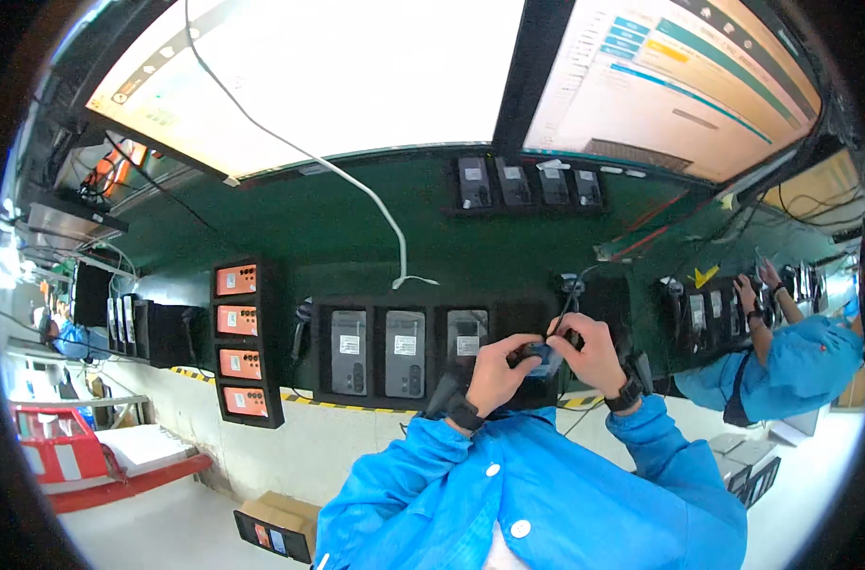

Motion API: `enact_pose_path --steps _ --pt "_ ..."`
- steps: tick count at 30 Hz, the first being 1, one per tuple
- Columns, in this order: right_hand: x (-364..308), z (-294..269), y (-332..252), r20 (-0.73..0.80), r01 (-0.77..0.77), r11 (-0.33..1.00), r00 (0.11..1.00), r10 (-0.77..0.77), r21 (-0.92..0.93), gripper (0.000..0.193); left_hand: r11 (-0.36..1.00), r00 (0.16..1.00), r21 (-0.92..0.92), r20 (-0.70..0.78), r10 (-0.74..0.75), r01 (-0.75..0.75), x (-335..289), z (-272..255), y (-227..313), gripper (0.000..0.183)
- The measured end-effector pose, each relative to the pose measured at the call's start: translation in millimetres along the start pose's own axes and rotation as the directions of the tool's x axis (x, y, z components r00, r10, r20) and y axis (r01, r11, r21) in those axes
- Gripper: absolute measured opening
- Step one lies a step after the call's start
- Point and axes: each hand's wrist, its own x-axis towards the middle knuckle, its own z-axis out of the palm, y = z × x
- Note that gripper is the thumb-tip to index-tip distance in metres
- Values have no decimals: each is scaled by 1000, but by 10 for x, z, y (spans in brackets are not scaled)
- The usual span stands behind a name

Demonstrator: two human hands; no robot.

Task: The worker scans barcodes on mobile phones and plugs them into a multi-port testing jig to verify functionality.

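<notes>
My left hand [497, 378] is closed on a dark phone [539, 361], held in front of my chest with its end toward my right hand. My right hand [594, 359] is pinched at the phone's upper end, where a thin dark cable [569, 306] meets my fingertips. The fingers hide most of the phone and the cable's tip. Just left of my hands, a black foam tray [375, 353] holds grey phones lying back up, among them one phone [405, 353] with a white label. Both wrists wear black bands.
Another black tray [275, 388] with several orange phones stands to the left. Farther back lies a tray of dark phones [514, 182] below two large monitors [337, 76]. A white cable [394, 223] hangs over the green bench. At right, a co-worker in blue [784, 370] reaches toward more phones.
</notes>
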Motion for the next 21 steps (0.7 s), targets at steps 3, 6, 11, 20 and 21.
enact_pose_path --steps 3,6,11,20,21 --pt "454 133 551 9 -38 998 999 38 40 15 997 981 76 -195 16 -1 71 -119 8 44" --pt "780 381 931 -136 -110 973 981 139 201 20 998 929 64 -369 10 14 47 -408 -80 54" --pt "771 793 442 -474 -72 997 879 57 -12 28 988 791 153 -607 83 14 252 -1203 -152 52" --pt "1185 1916 -275 19 148 892 988 -155 -427 39 933 943 197 -82 323 -303 332 -2255 542 15" --pt "1189 1988 -230 15 114 871 993 -121 -479 31 942 941 160 -123 315 -295 280 -2437 605 16"
